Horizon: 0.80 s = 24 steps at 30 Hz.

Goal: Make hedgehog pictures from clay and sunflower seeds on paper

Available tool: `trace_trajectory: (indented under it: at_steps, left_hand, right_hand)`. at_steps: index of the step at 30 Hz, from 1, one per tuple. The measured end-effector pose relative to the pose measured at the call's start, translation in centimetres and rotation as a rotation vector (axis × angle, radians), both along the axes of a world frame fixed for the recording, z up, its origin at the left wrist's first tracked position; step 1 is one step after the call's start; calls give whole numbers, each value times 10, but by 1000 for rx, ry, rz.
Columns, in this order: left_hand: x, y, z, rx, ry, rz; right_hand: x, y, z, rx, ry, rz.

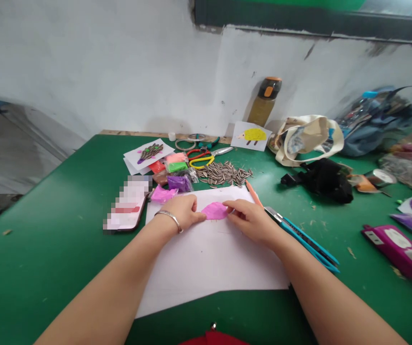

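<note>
A flat, rounded piece of pink modelling clay [214, 211] lies on a sheet of white paper [209, 258]. My left hand [180, 213], with a silver bracelet at the wrist, has its fingers curled in and presses its thumb on the clay's left edge. At the right edge, my right hand [247, 218] pinches the clay between thumb and fingertips. Just below the clay, a few faint marks show on the paper. Beside the paper's upper left corner are packets of pink clay [163, 194] and purple clay [179, 183].
Behind the paper lie a pile of sunflower seeds [223, 173] and yellow-handled scissors [202, 162]. A blue utility knife [303, 237] sits by my right forearm, a phone [129, 206] on the left. Against the wall stand a bottle [264, 101] and a yellow hedgehog picture [252, 136].
</note>
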State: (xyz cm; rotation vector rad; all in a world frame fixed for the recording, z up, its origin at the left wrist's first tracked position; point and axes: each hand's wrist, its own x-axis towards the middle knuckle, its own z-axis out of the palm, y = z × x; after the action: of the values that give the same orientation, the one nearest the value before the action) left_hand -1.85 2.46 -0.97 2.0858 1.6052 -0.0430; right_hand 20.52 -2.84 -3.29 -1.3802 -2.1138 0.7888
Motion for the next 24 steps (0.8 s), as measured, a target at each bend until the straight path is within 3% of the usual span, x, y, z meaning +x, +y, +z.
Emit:
trace_trajectory:
  at_steps: [11, 18, 24]
  left_hand:
    - [-16, 2, 11, -198, -142, -57]
    - [-27, -7, 26, -104, -90, -325]
    - [-30, -24, 17, 3, -109, -380]
  right_hand:
    - [0, 0, 0, 33, -30, 15]
    - [-10, -9, 6, 198, -154, 97]
    - [-35, -23, 6, 294, -351, 179]
